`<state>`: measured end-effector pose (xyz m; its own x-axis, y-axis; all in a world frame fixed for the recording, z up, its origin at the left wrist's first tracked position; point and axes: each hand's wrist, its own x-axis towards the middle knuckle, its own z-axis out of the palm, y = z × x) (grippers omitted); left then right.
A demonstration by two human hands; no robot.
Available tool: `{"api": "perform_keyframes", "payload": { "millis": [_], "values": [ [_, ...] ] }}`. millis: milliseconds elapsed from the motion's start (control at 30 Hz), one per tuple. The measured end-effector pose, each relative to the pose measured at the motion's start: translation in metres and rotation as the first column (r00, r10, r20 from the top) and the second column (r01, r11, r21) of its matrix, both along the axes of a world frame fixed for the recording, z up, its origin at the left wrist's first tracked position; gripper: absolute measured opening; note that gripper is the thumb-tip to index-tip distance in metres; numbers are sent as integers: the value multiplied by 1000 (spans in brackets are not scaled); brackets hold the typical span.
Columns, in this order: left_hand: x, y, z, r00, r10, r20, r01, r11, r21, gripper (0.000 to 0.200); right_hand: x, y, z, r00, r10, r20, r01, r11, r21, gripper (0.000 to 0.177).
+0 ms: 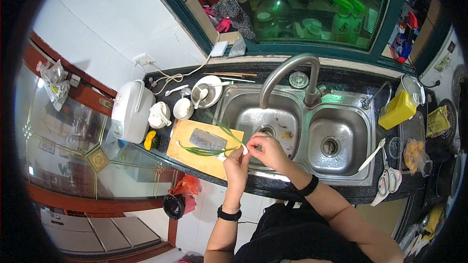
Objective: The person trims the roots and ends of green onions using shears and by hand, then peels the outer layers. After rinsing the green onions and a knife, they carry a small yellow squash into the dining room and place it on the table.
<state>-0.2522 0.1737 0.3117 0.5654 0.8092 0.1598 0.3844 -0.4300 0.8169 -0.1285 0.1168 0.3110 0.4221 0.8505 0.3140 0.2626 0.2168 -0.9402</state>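
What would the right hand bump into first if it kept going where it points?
Probably the cleaver lying on the cutting board, just beyond the green onion that the right hand holds; depth is unclear.

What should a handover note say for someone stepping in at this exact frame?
Left hand: pinching the white end of the green onion from below.
Right hand: fingertips closed on the same end, at the board's edge beside the sink.
Things: the green stalks trail left across the cutting board. The cleaver lies flat on the board, with no hand on it.
Done: the onion is on the board and in hand.
Left: it looks whole, with no cut pieces visible on the board, so any trimming and chopping is not yet done.
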Motion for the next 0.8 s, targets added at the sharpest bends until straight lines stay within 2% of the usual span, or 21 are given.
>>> {"api": "perform_keyframes", "payload": {
  "millis": [33, 67, 133, 200, 267, 333, 400, 467, 533, 567, 633, 667, 733, 800],
  "values": [
    [-1, 1, -4, 993, 3, 118, 21, 980, -196, 12, 1, 1, -1, 1000, 0, 0, 0, 1000, 0, 11],
    [-2, 2, -6, 993, 3, 117, 20, 980, -196, 12, 2, 2, -3, 998, 37, -50, -37, 999, -4, 11],
    [-4, 6, -4, 968, -67, 242, 184, 847, -500, 16, 4, 4, -8, 992, 73, -100, -75, 997, -7, 10],
    [-7, 5, 9, 974, -75, 211, 180, 824, -537, 17, 8, 5, -13, 994, 97, 43, -99, 995, 28, 9],
    [-9, 5, 11, 980, -83, 182, 174, 801, -573, 19, 9, 5, -14, 991, 103, 88, -104, 994, 14, 9],
    [-11, 6, 4, 972, -6, 236, 126, 857, -499, 22, 8, 4, -8, 985, 112, 131, -113, 994, -1, 9],
    [-13, 8, 1, 971, -44, 234, 160, 849, -503, 23, 7, 1, -1, 934, 49, 354, -47, 999, -15, 9],
    [-13, 9, 0, 969, -82, 234, 194, 839, -509, 23, 5, 2, -3, 925, 53, 376, -48, 999, -24, 10],
    [-14, 9, 1, 972, -172, 160, 221, 902, -371, 25, 3, 2, -3, 916, 59, 397, -51, 998, -32, 10],
    [-13, 8, 4, 972, -172, 160, 220, 902, -370, 25, 3, 2, -3, 924, 54, 379, -42, 998, -40, 9],
    [-12, 6, 9, 967, -115, 226, 214, 849, -484, 25, 1, 2, -3, 931, 48, 361, -33, 998, -48, 9],
    [-13, 7, 6, 967, -116, 226, 215, 848, -484, 25, -1, 1, -3, 925, 12, 379, 13, 998, -64, 9],
    [-16, 9, -3, 978, 38, 206, 94, 801, -591, 26, -2, 1, -7, 917, -23, 398, 59, 995, -79, 8],
    [-18, 10, -2, 970, 73, 230, 90, 776, -624, 26, 1, 2, -15, 924, -113, 366, 156, 984, -91, 7]
  ]
}}
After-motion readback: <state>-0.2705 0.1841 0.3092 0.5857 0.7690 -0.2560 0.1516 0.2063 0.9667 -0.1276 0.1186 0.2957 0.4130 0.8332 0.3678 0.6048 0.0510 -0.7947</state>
